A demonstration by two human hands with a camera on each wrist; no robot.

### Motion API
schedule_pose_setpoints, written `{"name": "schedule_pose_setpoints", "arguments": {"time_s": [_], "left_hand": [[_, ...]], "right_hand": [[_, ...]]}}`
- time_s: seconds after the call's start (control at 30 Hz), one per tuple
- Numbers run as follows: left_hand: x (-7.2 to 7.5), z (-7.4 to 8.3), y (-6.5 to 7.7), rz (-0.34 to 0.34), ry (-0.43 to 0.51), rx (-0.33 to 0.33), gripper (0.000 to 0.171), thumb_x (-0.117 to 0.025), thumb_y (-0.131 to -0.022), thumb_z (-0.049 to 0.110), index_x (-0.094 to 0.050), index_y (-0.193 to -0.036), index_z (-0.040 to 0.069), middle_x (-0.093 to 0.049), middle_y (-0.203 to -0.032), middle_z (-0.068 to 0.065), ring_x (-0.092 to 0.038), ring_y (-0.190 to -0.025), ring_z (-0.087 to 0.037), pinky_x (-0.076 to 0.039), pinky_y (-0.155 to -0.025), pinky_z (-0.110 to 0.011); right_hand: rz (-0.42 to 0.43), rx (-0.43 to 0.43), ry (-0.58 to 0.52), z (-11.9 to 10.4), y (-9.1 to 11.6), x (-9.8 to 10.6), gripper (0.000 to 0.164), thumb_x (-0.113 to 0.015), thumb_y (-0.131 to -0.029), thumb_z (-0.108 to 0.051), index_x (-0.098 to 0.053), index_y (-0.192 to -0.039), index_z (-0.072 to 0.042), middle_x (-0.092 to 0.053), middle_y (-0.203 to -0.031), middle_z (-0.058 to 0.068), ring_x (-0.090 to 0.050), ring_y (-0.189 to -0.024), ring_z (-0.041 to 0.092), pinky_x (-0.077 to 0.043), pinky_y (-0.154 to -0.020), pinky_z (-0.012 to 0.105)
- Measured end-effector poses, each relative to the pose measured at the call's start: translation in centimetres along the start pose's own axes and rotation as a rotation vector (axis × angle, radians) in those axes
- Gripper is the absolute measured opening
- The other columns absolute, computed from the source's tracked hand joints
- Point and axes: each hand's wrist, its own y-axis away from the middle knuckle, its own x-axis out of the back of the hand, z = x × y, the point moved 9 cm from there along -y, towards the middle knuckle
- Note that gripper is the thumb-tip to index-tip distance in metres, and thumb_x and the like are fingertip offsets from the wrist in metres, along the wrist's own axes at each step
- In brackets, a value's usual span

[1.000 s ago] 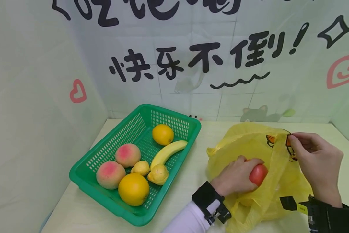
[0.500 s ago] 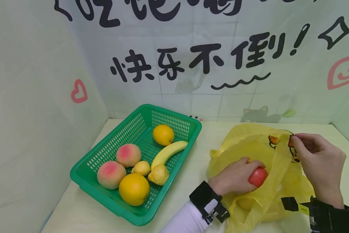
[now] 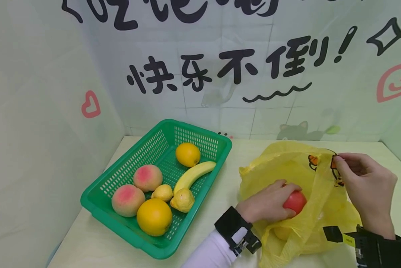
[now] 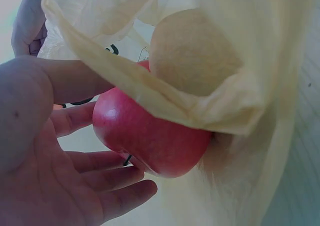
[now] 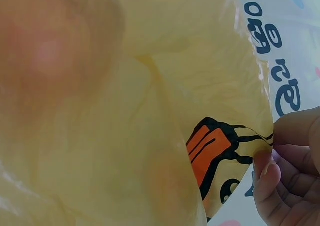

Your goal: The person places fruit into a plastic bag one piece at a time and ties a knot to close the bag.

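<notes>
My left hand (image 3: 272,201) reaches into the mouth of a yellow plastic bag (image 3: 334,212) and holds a red apple (image 3: 295,203) between thumb and fingers. In the left wrist view, the apple (image 4: 150,131) has a dark stem and the bag's edge crosses in front of it. A pale round shape (image 4: 192,51) shows there behind the apple, partly covered by the film. My right hand (image 3: 368,190) pinches the bag's rim at the right, beside an orange and black print. The right wrist view shows thumb and fingertips gathered on that rim (image 5: 262,141).
Left of the bag stands a green perforated basket (image 3: 120,232). It holds two peaches (image 3: 128,200), two orange fruits (image 3: 154,217), a banana (image 3: 193,175) and two small yellow fruits (image 3: 182,201). A printed sheet (image 3: 200,93) hangs behind the pale table (image 3: 86,242).
My left hand has shifted slightly left with the apple in its grasp. The right hand has moved a little right, still pinching the rim. The basket's contents look the same.
</notes>
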Motion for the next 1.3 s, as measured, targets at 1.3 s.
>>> {"name": "schedule_pose_setpoints", "arguments": {"time_s": [1.3], "left_hand": [[8.7,2.0,7.5,0.228,-0.057,-0.057,0.049,-0.054,-0.101,0.027,-0.042,-0.148,0.018,-0.029,-0.161,-0.009,-0.035,-0.147,-0.024,-0.038,-0.115,-0.038]], "right_hand": [[-0.014,0.012,-0.008,-0.3,-0.1,0.0,0.022,-0.069,-0.091,-0.014,-0.073,-0.105,0.002,-0.045,-0.075,-0.047,-0.045,-0.065,-0.023,-0.035,-0.063,-0.003]]}}
